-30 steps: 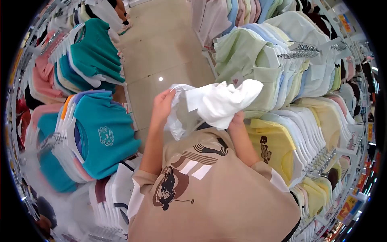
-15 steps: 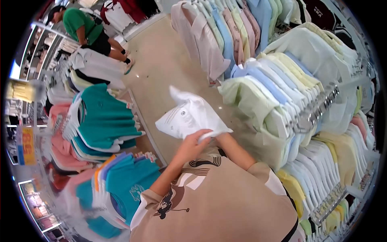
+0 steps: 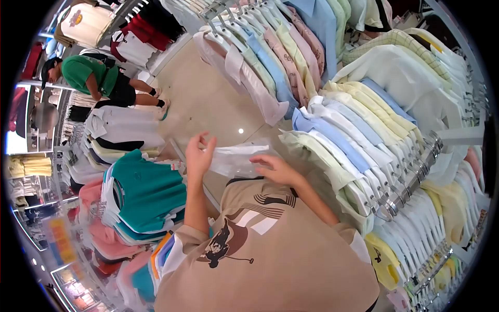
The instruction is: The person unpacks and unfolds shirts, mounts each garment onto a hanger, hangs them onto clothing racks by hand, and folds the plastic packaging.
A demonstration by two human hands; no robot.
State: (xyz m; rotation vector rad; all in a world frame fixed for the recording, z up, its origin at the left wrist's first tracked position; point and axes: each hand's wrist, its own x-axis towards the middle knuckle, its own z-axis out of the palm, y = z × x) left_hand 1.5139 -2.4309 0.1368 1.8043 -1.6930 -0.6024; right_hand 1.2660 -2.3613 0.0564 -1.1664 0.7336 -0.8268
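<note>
A translucent white plastic bag (image 3: pixel 234 160) is between my two hands, just in front of the beige shirt I wear. My left hand (image 3: pixel 200 154) is at the bag's left edge, raised, with thumb and fingers apart. Over the right edge of the bag, my right hand (image 3: pixel 278 170) points its parted fingers inward. Both hands are close to the bag; whether the fingertips touch it is hard to tell. White material shows through the plastic, its shape unclear.
Pastel shirts (image 3: pixel 364 122) hang on a metal rack to the right. Teal shirts (image 3: pixel 150 195) and pink garments (image 3: pixel 101 239) hang to the left. A person in a green top (image 3: pixel 86 75) stands by racks at the upper left. Tiled floor (image 3: pixel 189 99) runs between the racks.
The white bag, earlier bunched and then spread out, now lies lower between my hands. My hands have moved apart and their fingers opened. The view has turned, showing more of the person in green.
</note>
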